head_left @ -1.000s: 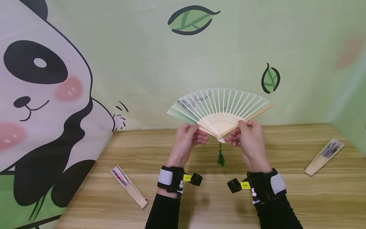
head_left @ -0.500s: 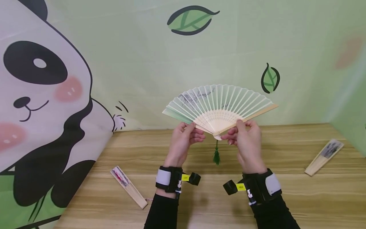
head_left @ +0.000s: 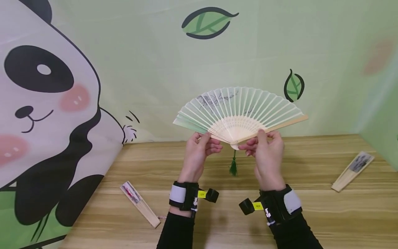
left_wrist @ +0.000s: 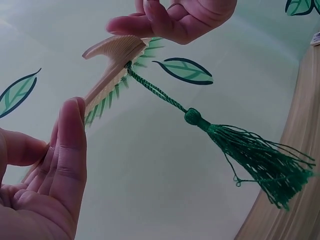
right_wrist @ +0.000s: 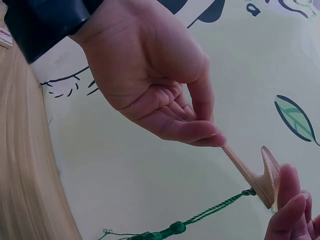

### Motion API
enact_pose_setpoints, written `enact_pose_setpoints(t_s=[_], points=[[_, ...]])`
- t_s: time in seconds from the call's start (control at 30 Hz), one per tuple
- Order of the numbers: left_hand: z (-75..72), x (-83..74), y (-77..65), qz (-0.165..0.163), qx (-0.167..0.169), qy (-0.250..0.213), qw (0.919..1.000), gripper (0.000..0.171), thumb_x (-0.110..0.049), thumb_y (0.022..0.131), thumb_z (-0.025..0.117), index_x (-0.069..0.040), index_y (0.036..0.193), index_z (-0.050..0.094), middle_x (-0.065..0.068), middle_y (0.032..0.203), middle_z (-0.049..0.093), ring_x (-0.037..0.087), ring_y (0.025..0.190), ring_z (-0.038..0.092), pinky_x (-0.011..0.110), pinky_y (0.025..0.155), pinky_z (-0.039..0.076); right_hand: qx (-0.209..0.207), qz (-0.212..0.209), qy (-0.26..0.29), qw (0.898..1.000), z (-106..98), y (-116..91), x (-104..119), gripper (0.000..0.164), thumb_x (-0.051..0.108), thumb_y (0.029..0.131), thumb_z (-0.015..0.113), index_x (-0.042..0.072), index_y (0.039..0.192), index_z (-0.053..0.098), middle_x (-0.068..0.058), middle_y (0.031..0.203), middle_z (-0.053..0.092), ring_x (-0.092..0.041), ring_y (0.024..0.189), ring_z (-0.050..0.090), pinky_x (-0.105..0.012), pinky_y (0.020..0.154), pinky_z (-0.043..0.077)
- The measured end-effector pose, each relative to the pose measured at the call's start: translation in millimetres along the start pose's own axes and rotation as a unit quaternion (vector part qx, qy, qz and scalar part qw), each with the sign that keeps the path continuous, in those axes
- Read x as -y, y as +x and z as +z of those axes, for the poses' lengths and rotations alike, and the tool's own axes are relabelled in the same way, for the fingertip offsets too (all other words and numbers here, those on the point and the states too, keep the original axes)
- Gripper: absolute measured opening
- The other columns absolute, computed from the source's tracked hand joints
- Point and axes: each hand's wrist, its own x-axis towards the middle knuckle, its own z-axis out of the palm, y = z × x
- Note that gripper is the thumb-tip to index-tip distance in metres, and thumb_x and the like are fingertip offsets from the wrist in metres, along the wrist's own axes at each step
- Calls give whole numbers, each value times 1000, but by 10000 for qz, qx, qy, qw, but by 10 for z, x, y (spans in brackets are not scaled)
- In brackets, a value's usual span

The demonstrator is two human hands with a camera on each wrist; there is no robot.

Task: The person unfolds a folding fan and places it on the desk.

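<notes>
A pale green folding fan [head_left: 240, 103] with a dark grey painted pattern is spread wide, raised before the backdrop. My left hand [head_left: 199, 148] pinches its left outer stick between thumb and fingers. The right outer stick is pinched by my right hand [head_left: 269, 152], with the other fingers near the pivot. A green tassel [head_left: 233, 167] hangs from the fan's base. In the left wrist view, the tassel [left_wrist: 260, 160] dangles from its cord below the ribs, and my right hand [left_wrist: 185, 17] is at the top. The right wrist view shows my left hand [right_wrist: 155, 90] gripping the stick.
On the wooden table [head_left: 217, 221] lie two folded fans: a red-patterned fan [head_left: 140, 203] at the left and a grey-patterned fan [head_left: 352, 171] at the right. Behind the table stands a green backdrop [head_left: 140, 69] printed with a panda and leaves.
The fan has risen a little and spread wider, and its tassel has shifted slightly up and left. Both hands keep their pinch while the right wrist has swung left.
</notes>
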Motion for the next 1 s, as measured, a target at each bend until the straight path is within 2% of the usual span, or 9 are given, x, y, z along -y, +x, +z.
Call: enact_pose_setpoints(t_s=[0.6, 0.9, 1.0], points=[[59, 8, -9, 190, -120, -79, 9997, 16, -17, 104, 47, -1, 102, 47, 14, 86, 68, 21, 74, 69, 33, 73, 58, -343, -12, 388, 9987, 13, -3, -37, 15, 19, 105, 44, 6, 103, 36, -11, 78, 60, -22, 66, 70, -24, 49, 50], [88, 20, -25, 255, -78, -62, 9996, 18, -16, 104, 48, 2, 107, 47, 25, 93, 66, 23, 78, 70, 36, 77, 58, -485, 33, 518, 9975, 3, 13, -56, 14, 19, 106, 43, 7, 103, 36, -10, 79, 60, -24, 70, 72, -25, 51, 52], [98, 28, -30, 281, -48, -77, 9996, 19, -15, 104, 47, 3, 108, 50, 24, 92, 67, 23, 78, 70, 36, 77, 58, -529, 53, 637, 9966, 3, 19, -67, 13, 17, 105, 43, 6, 104, 36, -9, 78, 60, -23, 69, 72, -24, 51, 52]])
